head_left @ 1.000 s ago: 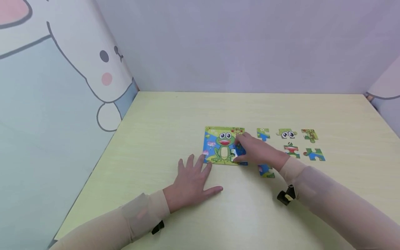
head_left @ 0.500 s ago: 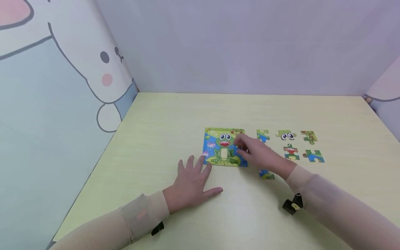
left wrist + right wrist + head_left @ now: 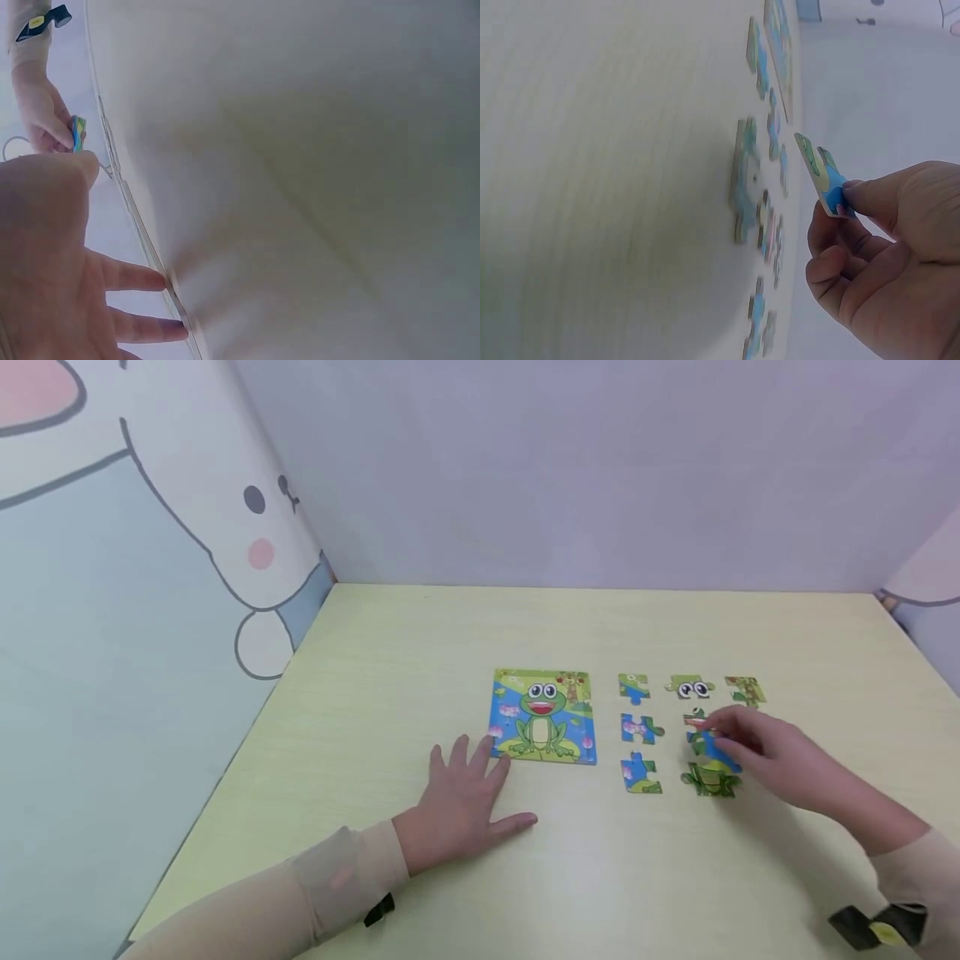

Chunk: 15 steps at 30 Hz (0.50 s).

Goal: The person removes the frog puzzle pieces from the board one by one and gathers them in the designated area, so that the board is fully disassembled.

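In the head view a square frog picture board (image 3: 542, 717) lies on the table. My left hand (image 3: 461, 806) rests flat with fingers spread, its fingertips at the board's lower left corner. To the right, my right hand (image 3: 787, 764) pinches a blue and yellow-green jigsaw piece (image 3: 722, 753) between thumb and fingers. The right wrist view shows this jigsaw piece (image 3: 825, 176) tilted and lifted above the table. Below it lies a jigsaw piece with green frog feet (image 3: 711, 782); a piece with a red mouth (image 3: 694, 720) is partly covered by the held piece and fingers.
Left of the right hand stands a column of loose pieces: a top one (image 3: 633, 687), a middle one (image 3: 639, 729) and a lower one (image 3: 640, 774). Farther back lie a piece with eyes (image 3: 690, 687) and a brown-green piece (image 3: 745, 690). A pale wall (image 3: 600, 477) borders the table behind.
My right hand has moved from the board's right side to over the loose pieces on the right, carrying the jigsaw piece. The left hand has stayed in place.
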Tool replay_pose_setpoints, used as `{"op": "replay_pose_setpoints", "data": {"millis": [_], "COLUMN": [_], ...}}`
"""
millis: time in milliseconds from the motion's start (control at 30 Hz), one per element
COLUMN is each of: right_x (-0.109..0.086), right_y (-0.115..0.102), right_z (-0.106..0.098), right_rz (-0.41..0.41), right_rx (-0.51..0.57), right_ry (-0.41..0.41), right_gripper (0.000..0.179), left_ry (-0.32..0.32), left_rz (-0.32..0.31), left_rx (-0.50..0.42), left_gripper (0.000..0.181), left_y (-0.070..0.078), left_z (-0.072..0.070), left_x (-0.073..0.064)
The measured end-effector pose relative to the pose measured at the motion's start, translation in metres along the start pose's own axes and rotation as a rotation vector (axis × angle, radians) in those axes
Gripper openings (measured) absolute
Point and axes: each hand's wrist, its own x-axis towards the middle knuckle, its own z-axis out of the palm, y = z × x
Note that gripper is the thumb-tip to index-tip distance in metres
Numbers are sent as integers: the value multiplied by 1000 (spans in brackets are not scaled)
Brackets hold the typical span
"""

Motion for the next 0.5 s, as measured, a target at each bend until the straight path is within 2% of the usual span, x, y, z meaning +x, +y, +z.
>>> {"op": "replay_pose_setpoints", "data": {"millis": [133,233,500], "right_x": [-19,-31,-49], "right_y": [28,41,54], "right_z": [-10,-11,-6], "right_rz": [43,73,117], "right_rx": [-35,-61,-120], "right_ry": [49,65,65], "right_gripper": [21,19,17], "left_ry": [2,-11,-27], "left_rz": [-5,-7,-3], "left_rx": [-20,-39,-70], "left_gripper": [84,85,85], "left_y": [-1,-1,-1], "left_z": [-1,-1,-2], "left_x": [0,0,1]}}
